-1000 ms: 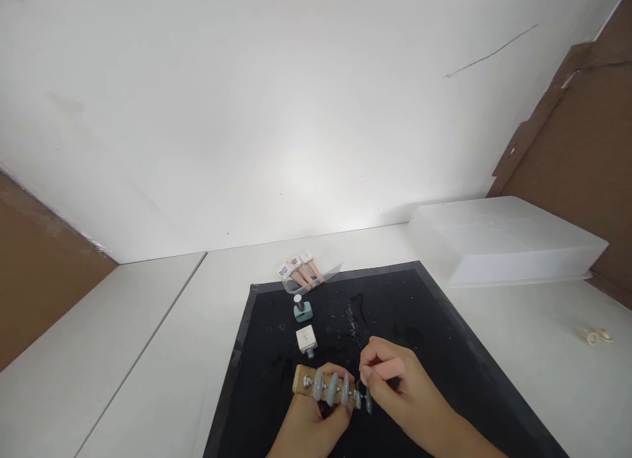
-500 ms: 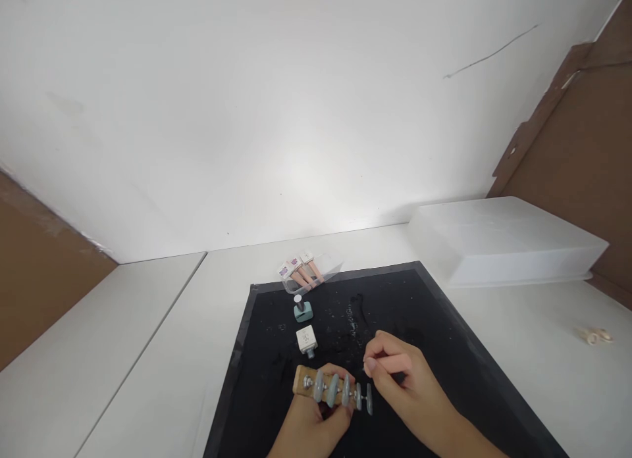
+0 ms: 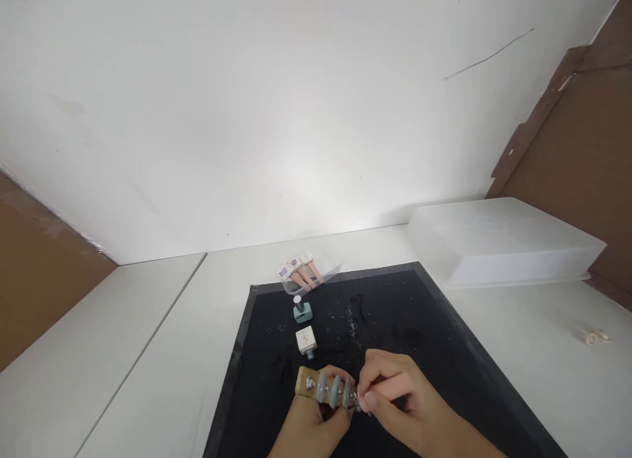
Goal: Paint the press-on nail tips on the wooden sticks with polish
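Observation:
My left hand (image 3: 316, 422) is closed around a wooden nail display stand (image 3: 305, 383). A row of grey-blue false nails (image 3: 334, 392) stands on its metal holders. My right hand (image 3: 395, 399) pinches a pink nail polish brush cap (image 3: 395, 384) near its tip, by the right end of the stand. The brush tip and the rightmost nails are mostly hidden behind my fingers. Beyond the stand lies a white nail polish bottle (image 3: 306, 339) with its bare neck toward me. Farther back is a teal polish bottle (image 3: 303, 312) with a dark-and-white cap.
A black mat (image 3: 385, 320) covers the middle of the white table (image 3: 162, 353). At its back edge, a clear tray (image 3: 328, 267) holds several pink-capped bottles (image 3: 301, 277). A white plastic bin (image 3: 508, 244) is at the right, with small beige pieces (image 3: 595, 336) nearer me.
My right hand has moved left and down with the brush cap, reaching the right end of the nail row and covering it. My left hand and the stand have barely shifted.

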Action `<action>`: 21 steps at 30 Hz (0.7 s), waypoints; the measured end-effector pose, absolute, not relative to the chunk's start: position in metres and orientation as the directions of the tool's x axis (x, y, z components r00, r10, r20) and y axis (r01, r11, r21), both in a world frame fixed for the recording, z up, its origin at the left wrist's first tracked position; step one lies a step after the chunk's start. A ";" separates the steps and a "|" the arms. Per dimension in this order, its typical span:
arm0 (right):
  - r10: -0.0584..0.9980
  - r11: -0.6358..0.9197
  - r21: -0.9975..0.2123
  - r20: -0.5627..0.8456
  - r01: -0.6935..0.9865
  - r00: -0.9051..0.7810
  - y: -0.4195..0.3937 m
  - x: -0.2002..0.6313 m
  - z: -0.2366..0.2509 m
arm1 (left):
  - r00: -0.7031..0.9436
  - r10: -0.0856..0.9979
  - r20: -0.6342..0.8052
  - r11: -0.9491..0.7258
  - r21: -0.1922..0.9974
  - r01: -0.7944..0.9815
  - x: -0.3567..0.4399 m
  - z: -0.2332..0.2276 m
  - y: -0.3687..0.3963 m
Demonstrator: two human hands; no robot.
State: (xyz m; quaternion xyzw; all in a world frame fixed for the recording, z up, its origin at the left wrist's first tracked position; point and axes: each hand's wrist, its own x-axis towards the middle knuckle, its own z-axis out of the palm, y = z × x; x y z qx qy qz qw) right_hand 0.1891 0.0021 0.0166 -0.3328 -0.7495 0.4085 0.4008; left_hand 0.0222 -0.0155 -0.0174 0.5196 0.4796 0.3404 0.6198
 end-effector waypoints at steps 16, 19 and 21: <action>0.825 0.437 -0.869 0.284 0.232 -0.489 0.003 0.189 0.014 | 0.368 0.900 -0.233 0.204 0.972 0.115 0.020 -0.025 -0.015; 0.822 0.446 -0.864 0.292 0.234 -0.488 0.003 0.189 0.015 | 0.361 0.903 -0.234 0.200 0.971 0.129 0.021 -0.024 -0.015; 0.822 0.453 -0.858 0.299 0.241 -0.484 0.003 0.189 0.014 | 0.363 0.901 -0.238 0.202 0.970 0.133 0.021 -0.024 -0.015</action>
